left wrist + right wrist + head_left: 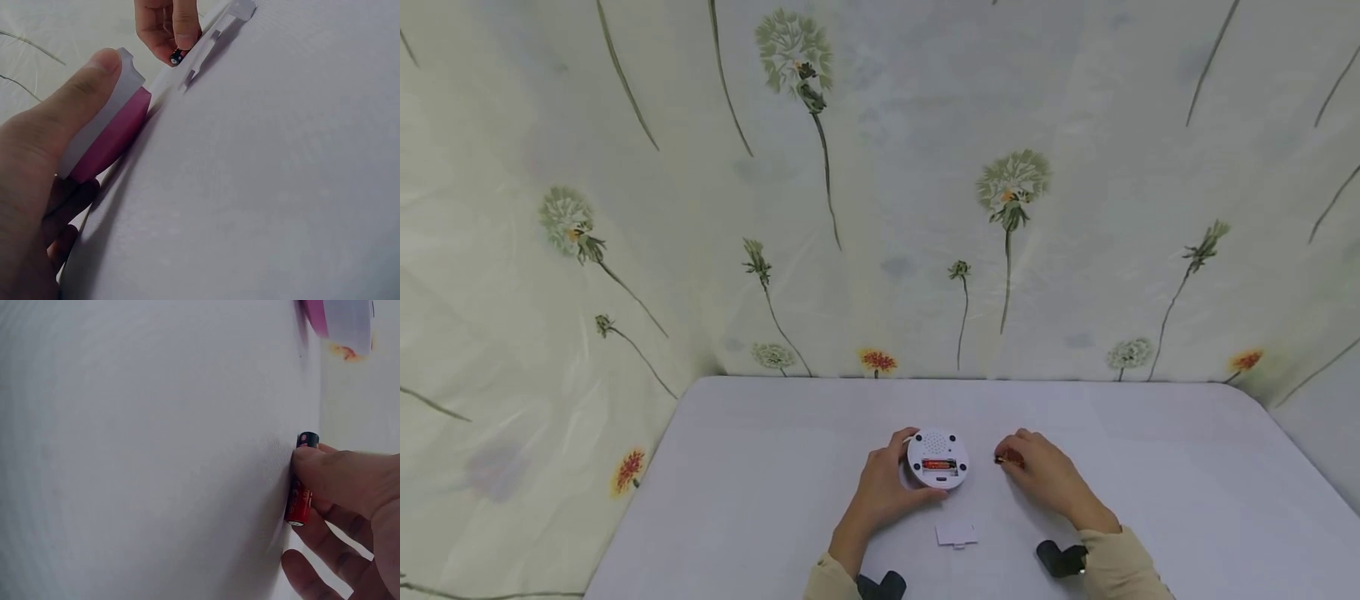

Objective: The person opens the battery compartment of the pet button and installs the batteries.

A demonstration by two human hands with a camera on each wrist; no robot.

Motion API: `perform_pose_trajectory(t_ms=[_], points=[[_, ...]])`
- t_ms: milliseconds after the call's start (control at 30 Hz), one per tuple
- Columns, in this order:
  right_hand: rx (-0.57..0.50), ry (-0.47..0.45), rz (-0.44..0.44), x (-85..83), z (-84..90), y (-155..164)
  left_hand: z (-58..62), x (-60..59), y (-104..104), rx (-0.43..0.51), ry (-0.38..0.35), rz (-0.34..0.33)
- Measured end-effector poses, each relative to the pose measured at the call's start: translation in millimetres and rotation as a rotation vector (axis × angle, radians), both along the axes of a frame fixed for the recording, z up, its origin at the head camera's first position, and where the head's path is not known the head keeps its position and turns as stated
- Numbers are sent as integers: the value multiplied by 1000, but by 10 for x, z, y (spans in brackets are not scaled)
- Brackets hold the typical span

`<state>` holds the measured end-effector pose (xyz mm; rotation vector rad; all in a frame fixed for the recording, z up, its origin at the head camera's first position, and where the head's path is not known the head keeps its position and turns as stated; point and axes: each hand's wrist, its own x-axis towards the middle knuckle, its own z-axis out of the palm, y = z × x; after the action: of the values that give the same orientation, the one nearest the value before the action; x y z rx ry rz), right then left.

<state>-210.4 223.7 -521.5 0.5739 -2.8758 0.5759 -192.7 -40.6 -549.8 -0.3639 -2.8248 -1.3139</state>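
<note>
My left hand [880, 490] grips a round white device [934, 442] by its side, thumb near the lower rim and fingers at the upper left. Its underside faces up, with speaker holes, small dark feet and an uncovered battery compartment where a red-orange battery [938, 465] lies. The left wrist view shows a pink band [115, 137] on the device's side. To the right of it, my right hand [1048, 473] pinches a red and black cylindrical battery [300, 503] between thumb and fingers, close over the table.
A small white battery cover [957, 534] lies on the white-covered table [760, 467], below the device. Black wrist camera mounts [1060, 558] sit by both sleeves. Behind the table's far edge hangs a curtain [895, 208] printed with dandelions.
</note>
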Motion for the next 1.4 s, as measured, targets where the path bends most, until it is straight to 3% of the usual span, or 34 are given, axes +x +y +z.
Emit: perform_pose_trajectory(t_ms=[300, 500, 833, 1400], points=[[-44, 47, 11, 18, 55, -79, -3, -8, 6, -20, 13, 0], [-94, 125, 73, 21, 183, -162, -11, -18, 4, -19, 40, -9], [-112, 98, 109, 42, 308, -278, -41, -35, 1, -15, 61, -25], [-190, 122, 209, 75, 282, -427, -55, -26, -13, -33, 78, -34]])
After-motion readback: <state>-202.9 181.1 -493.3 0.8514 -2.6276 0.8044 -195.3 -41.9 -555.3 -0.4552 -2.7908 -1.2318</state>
